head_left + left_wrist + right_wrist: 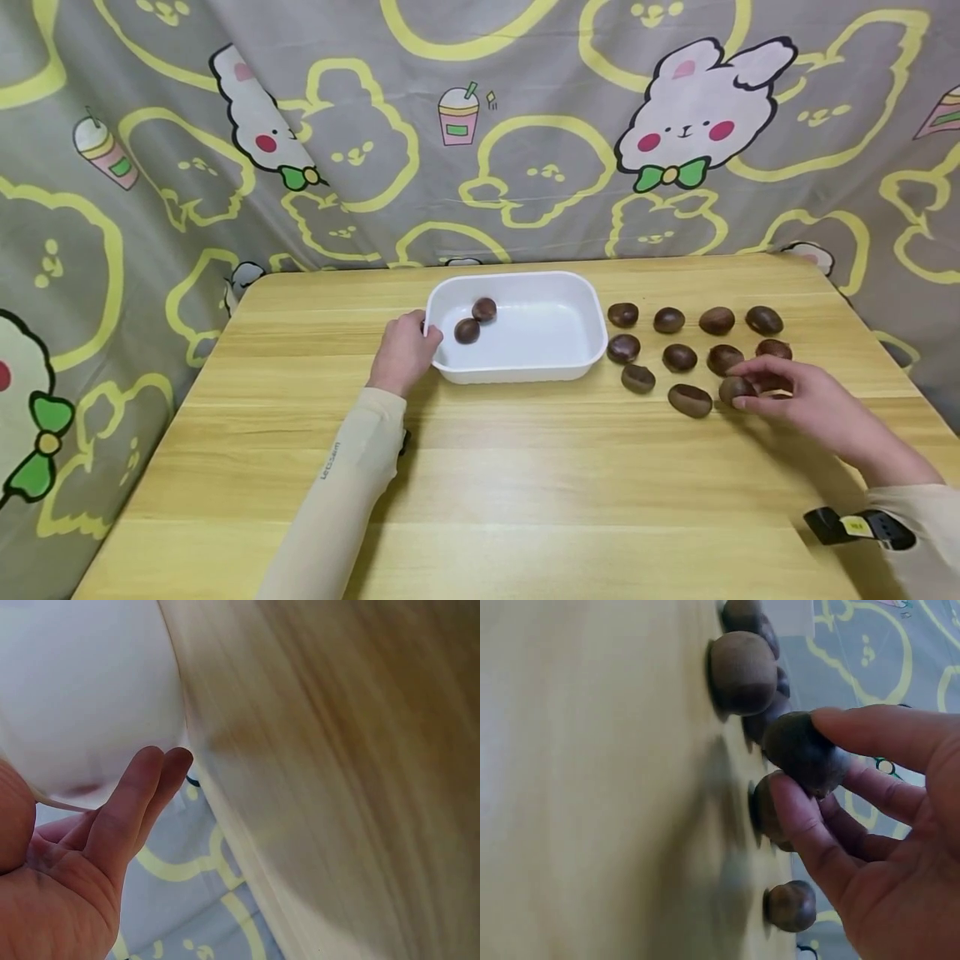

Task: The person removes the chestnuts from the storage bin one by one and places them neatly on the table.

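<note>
A white rectangular plastic container (525, 375) stands on the table with two chestnuts (467, 331) inside, near its left end. My left hand (402, 354) holds the container's left end, thumb at the rim and fingers along the outer wall; in the left wrist view two fingers (124, 814) lie against the white side. To the right, my right hand (813, 408) pinches a brown chestnut (737, 391) between thumb and fingertips. In the right wrist view that chestnut (802, 754) appears raised off the tabletop. Part of the chestnuts behind this hand is hidden.
Several loose chestnuts (679, 358) lie in rough rows right of the container, the nearest close to its right wall. Wooden tabletop (525, 483) stretches in front. A patterned curtain (540, 167) hangs along the table's back edge. A black strap device (858, 527) sits on the right wrist.
</note>
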### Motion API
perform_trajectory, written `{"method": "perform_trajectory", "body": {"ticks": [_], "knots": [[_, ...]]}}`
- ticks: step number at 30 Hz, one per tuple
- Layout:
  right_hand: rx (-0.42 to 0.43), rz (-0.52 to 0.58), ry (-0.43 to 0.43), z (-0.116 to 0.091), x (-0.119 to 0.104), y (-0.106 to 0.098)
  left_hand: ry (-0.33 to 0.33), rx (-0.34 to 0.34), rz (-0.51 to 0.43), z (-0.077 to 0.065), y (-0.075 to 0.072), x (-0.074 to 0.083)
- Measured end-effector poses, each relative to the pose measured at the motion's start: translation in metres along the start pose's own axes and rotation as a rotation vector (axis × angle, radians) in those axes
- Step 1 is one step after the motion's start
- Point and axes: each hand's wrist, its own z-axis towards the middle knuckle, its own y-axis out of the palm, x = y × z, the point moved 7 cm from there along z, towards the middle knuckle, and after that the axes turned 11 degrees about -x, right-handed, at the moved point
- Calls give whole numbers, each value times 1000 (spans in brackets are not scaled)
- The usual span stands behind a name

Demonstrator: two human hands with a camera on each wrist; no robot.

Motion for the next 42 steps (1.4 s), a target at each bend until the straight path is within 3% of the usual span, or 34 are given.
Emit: {"method": "perform_trajectory", "body": {"ticks": [8,32,42], "knots": [[-32,-46,19,4,7,5,-8,-5,-1,-1,-2,-1],[-51,-48,39,-1,20,7,-1,-6,-6,0,1,-2],[74,-21,48,-4,17,-9,-3,0,-7,0,0,-1]]}}
